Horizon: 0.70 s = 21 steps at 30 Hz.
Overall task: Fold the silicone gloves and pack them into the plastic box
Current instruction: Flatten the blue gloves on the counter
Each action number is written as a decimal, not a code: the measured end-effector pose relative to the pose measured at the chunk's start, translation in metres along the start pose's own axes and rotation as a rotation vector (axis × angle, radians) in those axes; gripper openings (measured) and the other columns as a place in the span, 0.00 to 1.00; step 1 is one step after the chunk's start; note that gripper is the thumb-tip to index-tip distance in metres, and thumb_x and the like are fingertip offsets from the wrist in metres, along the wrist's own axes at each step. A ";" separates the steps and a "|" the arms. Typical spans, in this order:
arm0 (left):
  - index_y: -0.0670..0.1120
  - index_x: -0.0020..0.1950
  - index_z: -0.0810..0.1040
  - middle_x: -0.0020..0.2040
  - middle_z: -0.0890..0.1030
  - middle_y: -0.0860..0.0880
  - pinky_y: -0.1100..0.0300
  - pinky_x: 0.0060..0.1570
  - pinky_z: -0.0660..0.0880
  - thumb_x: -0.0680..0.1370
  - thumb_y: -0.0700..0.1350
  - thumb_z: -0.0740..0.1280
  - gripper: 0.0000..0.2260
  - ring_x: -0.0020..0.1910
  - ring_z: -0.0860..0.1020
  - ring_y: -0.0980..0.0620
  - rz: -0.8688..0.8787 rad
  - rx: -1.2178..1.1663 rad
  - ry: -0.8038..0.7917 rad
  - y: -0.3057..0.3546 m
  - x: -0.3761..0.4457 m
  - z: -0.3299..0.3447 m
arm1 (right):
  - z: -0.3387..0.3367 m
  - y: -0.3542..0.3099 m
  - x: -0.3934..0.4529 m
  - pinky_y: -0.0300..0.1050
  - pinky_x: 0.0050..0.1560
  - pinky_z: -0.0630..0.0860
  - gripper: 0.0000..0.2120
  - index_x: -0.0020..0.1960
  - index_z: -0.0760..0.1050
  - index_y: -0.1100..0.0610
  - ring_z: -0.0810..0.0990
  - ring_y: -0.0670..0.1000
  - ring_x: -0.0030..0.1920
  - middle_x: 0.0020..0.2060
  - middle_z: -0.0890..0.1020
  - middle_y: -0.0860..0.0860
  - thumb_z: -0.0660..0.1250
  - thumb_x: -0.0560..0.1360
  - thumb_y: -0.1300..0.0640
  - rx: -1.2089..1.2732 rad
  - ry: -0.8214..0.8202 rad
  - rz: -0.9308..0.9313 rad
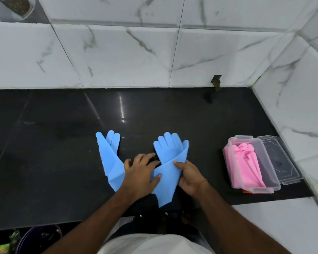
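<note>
Two blue silicone gloves lie on the black counter (62, 143), fingers pointing away from me. The left blue glove (109, 154) lies flat with its cuff under my left hand (140, 173). The right blue glove (168, 153) is partly folded along its length, its cuff reaching the counter's front edge. My left hand presses flat on that cuff, fingers spread. My right hand (188, 176) pinches the folded right edge of the same glove. A clear plastic box (272, 186) at the right holds folded pink gloves (246, 162).
The box's clear lid (281, 162) lies flat behind and right of it, close to the marble side wall (301, 116). A tiled marble back wall (136, 52) bounds the counter. A dark purple bucket (37, 239) stands below the counter's front edge at lower left.
</note>
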<state>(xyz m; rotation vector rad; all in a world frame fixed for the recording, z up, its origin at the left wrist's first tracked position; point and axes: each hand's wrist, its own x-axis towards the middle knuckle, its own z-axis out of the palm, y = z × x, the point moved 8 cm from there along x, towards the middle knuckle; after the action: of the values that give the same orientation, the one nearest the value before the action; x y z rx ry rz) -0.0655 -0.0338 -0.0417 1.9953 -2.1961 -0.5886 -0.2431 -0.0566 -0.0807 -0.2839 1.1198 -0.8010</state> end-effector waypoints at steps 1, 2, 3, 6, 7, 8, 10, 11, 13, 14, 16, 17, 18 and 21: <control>0.60 0.77 0.76 0.76 0.77 0.60 0.39 0.73 0.58 0.81 0.69 0.61 0.27 0.77 0.71 0.52 -0.032 -0.023 -0.013 0.001 0.002 0.003 | 0.010 0.004 0.000 0.62 0.59 0.83 0.25 0.77 0.72 0.60 0.83 0.66 0.65 0.66 0.83 0.65 0.67 0.81 0.67 0.015 -0.047 0.011; 0.59 0.76 0.75 0.70 0.81 0.60 0.41 0.71 0.60 0.81 0.70 0.60 0.28 0.72 0.76 0.53 -0.073 -0.053 -0.031 -0.001 0.004 0.005 | 0.019 0.007 0.000 0.62 0.60 0.83 0.24 0.77 0.72 0.60 0.83 0.66 0.65 0.67 0.82 0.65 0.65 0.81 0.67 0.034 -0.081 0.022; 0.59 0.76 0.74 0.65 0.84 0.59 0.43 0.69 0.60 0.81 0.69 0.61 0.27 0.68 0.79 0.53 -0.118 -0.087 -0.046 -0.006 0.005 0.005 | 0.027 0.010 0.000 0.63 0.60 0.83 0.24 0.77 0.71 0.60 0.82 0.66 0.66 0.68 0.82 0.65 0.64 0.82 0.67 0.057 -0.095 0.032; 0.60 0.73 0.76 0.59 0.85 0.59 0.46 0.65 0.61 0.83 0.63 0.65 0.20 0.65 0.82 0.52 -0.222 -0.145 -0.030 -0.025 0.003 -0.005 | 0.043 0.015 0.002 0.63 0.62 0.81 0.20 0.77 0.71 0.57 0.82 0.65 0.67 0.68 0.83 0.63 0.61 0.86 0.63 0.119 -0.069 0.045; 0.60 0.70 0.78 0.57 0.85 0.59 0.47 0.64 0.62 0.83 0.62 0.66 0.17 0.64 0.82 0.52 -0.235 -0.129 -0.002 -0.030 0.002 -0.013 | 0.048 0.015 0.002 0.62 0.61 0.82 0.18 0.76 0.72 0.56 0.83 0.64 0.66 0.66 0.84 0.62 0.62 0.87 0.60 0.112 -0.050 0.039; 0.60 0.66 0.79 0.54 0.85 0.59 0.47 0.64 0.63 0.83 0.61 0.66 0.13 0.61 0.83 0.53 -0.226 -0.117 0.046 -0.031 0.002 -0.023 | 0.051 0.014 0.001 0.60 0.59 0.83 0.17 0.75 0.73 0.55 0.85 0.62 0.64 0.64 0.85 0.60 0.63 0.87 0.57 0.068 -0.021 0.026; 0.60 0.58 0.81 0.48 0.84 0.61 0.47 0.62 0.70 0.82 0.59 0.67 0.08 0.53 0.83 0.56 -0.141 -0.166 0.162 -0.023 0.002 -0.042 | 0.049 0.009 0.000 0.59 0.59 0.85 0.16 0.71 0.77 0.55 0.87 0.57 0.59 0.60 0.88 0.56 0.66 0.86 0.51 -0.129 0.091 -0.027; 0.60 0.56 0.82 0.47 0.84 0.62 0.47 0.60 0.74 0.81 0.58 0.68 0.07 0.51 0.83 0.59 -0.080 -0.244 0.170 -0.015 0.002 -0.046 | 0.044 0.005 -0.001 0.60 0.60 0.85 0.16 0.68 0.78 0.55 0.88 0.56 0.57 0.58 0.88 0.54 0.67 0.84 0.48 -0.249 0.180 -0.065; 0.58 0.56 0.86 0.48 0.87 0.61 0.49 0.54 0.81 0.79 0.56 0.71 0.08 0.49 0.85 0.59 0.075 -0.482 0.020 0.010 0.003 -0.041 | 0.028 -0.007 -0.008 0.60 0.63 0.83 0.21 0.68 0.77 0.58 0.86 0.56 0.58 0.60 0.86 0.55 0.67 0.82 0.45 -0.468 0.407 -0.170; 0.56 0.57 0.87 0.49 0.88 0.59 0.50 0.53 0.83 0.80 0.55 0.72 0.08 0.49 0.86 0.58 0.157 -0.562 -0.091 0.026 0.002 -0.034 | 0.020 -0.014 -0.013 0.60 0.65 0.81 0.25 0.71 0.75 0.61 0.85 0.58 0.61 0.64 0.83 0.57 0.66 0.82 0.45 -0.537 0.511 -0.215; 0.53 0.57 0.89 0.53 0.89 0.59 0.49 0.55 0.83 0.84 0.53 0.69 0.10 0.52 0.86 0.57 0.271 -0.600 -0.193 0.049 0.000 -0.022 | 0.001 -0.025 -0.019 0.58 0.69 0.78 0.29 0.77 0.71 0.62 0.81 0.61 0.66 0.70 0.78 0.59 0.65 0.83 0.45 -0.625 0.614 -0.258; 0.52 0.58 0.90 0.58 0.89 0.59 0.49 0.60 0.82 0.86 0.53 0.66 0.13 0.57 0.86 0.57 0.278 -0.609 -0.208 0.051 0.001 -0.016 | -0.006 -0.031 -0.020 0.57 0.70 0.76 0.29 0.78 0.70 0.62 0.79 0.62 0.68 0.71 0.76 0.59 0.65 0.83 0.45 -0.684 0.626 -0.273; 0.52 0.60 0.90 0.64 0.87 0.59 0.47 0.66 0.80 0.88 0.53 0.64 0.15 0.63 0.84 0.58 0.246 -0.616 -0.217 0.050 0.004 -0.009 | -0.012 -0.038 -0.022 0.56 0.72 0.75 0.30 0.79 0.69 0.61 0.77 0.62 0.70 0.73 0.74 0.59 0.65 0.83 0.47 -0.753 0.629 -0.296; 0.58 0.74 0.82 0.81 0.73 0.58 0.38 0.81 0.65 0.88 0.56 0.60 0.18 0.82 0.67 0.54 0.105 -0.389 -0.115 0.033 0.016 0.006 | -0.019 -0.052 -0.030 0.58 0.75 0.71 0.30 0.81 0.65 0.58 0.71 0.59 0.76 0.78 0.68 0.56 0.66 0.82 0.49 -1.079 0.574 -0.447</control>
<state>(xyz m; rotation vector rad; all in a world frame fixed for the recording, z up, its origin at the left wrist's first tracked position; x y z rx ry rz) -0.1002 -0.0465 -0.0381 1.6747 -2.0336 -1.0456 -0.2880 -0.0683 -0.0386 -1.2983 2.0198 -0.5976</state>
